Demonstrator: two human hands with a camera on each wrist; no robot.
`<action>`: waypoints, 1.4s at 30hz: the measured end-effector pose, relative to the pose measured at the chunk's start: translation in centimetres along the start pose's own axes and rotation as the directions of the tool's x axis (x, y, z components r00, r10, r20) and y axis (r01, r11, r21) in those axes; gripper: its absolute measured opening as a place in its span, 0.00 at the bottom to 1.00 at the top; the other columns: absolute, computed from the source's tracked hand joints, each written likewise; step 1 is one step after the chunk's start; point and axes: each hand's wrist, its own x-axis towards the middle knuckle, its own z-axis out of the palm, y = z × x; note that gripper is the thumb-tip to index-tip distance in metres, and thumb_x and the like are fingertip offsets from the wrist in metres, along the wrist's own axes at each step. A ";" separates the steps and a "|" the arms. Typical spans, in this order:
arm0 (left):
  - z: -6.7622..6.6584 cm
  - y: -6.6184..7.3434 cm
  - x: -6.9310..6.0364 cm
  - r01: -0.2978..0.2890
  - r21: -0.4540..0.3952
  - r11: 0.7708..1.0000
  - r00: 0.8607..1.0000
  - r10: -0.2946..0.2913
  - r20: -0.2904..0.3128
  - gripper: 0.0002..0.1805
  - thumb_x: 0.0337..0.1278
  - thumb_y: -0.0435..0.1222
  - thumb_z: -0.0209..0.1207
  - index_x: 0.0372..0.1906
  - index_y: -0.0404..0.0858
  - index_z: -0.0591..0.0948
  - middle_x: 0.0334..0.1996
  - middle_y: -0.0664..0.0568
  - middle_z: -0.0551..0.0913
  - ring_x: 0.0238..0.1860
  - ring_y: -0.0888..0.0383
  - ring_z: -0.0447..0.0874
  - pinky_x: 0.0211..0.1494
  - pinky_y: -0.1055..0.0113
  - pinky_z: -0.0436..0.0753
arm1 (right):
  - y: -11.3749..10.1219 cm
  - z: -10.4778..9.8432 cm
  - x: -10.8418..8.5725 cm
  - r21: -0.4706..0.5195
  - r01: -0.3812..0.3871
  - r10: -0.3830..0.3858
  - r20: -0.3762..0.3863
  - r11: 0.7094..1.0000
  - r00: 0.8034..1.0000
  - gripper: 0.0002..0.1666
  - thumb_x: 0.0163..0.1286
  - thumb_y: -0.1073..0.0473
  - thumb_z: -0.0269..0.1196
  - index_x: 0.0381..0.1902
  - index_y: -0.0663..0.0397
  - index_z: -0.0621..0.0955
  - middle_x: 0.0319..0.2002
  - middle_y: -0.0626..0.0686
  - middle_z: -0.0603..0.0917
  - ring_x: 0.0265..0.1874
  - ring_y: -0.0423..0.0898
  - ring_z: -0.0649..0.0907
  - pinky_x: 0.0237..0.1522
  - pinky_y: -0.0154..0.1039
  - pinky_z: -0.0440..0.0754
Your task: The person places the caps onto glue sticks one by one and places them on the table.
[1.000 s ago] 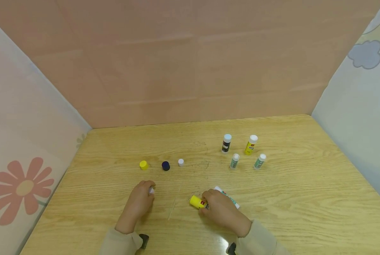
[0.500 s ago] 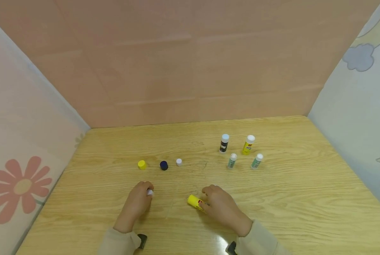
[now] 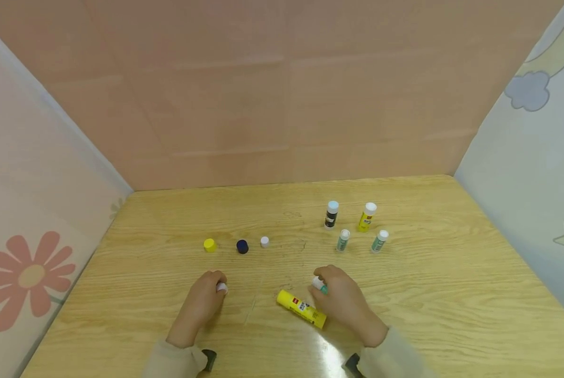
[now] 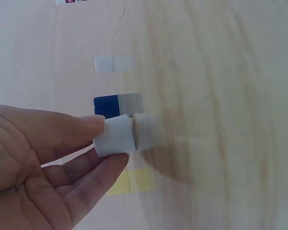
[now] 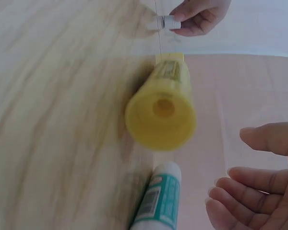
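Between thumb and fingers, my left hand (image 3: 204, 299) pinches a white cap (image 4: 114, 136) close to the tabletop. My right hand (image 3: 343, 299) hovers over a white-and-teal glue stick (image 5: 159, 201) lying on its side; the right wrist view shows relaxed fingers (image 5: 259, 179) apart from it. Just left of that hand lies a large yellow glue stick (image 3: 302, 308), its hollow end facing the right wrist camera (image 5: 161, 120). Beyond the left hand stand a yellow cap (image 3: 210, 245), a dark blue cap (image 3: 242, 246) and a small white cap (image 3: 264, 242).
At the back right, several capped glue sticks stand upright: a black one (image 3: 331, 215), a yellow one (image 3: 367, 217) and two green-and-white ones, at left (image 3: 343, 240) and right (image 3: 379, 241). Patterned side walls and a pinkish-brown back wall enclose the wooden table (image 3: 428, 283).
My right hand has let go of the yellow glue stick and shifted right, over the white-and-teal one. The left hand stays put with its cap.
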 end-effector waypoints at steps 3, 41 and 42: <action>0.0 0.0 0.0 0.006 -0.005 1.000 1.000 -0.006 0.002 0.06 0.45 0.23 0.57 0.31 0.29 0.76 0.26 0.49 0.73 0.29 0.56 0.71 0.32 0.63 0.75 | 0.5 -0.3 -0.1 -0.003 -0.019 0.019 -0.022 1.000 1.000 0.18 0.52 0.56 0.64 0.37 0.63 0.77 0.31 0.50 0.77 0.30 0.43 0.76 0.30 0.36 0.76; 0.0 0.2 -0.6 0.014 -0.020 1.000 1.000 -0.014 0.001 0.04 0.46 0.24 0.57 0.30 0.31 0.75 0.24 0.51 0.71 0.26 0.58 0.68 0.29 0.65 0.72 | 7.0 -4.5 0.0 0.025 -0.211 0.212 -0.193 0.977 0.958 0.17 0.57 0.61 0.59 0.39 0.72 0.74 0.35 0.63 0.75 0.34 0.55 0.75 0.32 0.48 0.75; 0.0 0.2 -0.6 0.014 -0.019 1.000 1.000 -0.014 0.001 0.04 0.46 0.24 0.57 0.30 0.31 0.75 0.24 0.51 0.71 0.26 0.58 0.68 0.30 0.64 0.72 | 7.1 -4.6 0.0 0.028 -0.213 0.214 -0.194 0.977 0.957 0.17 0.57 0.61 0.58 0.39 0.72 0.73 0.35 0.63 0.75 0.34 0.55 0.75 0.33 0.48 0.75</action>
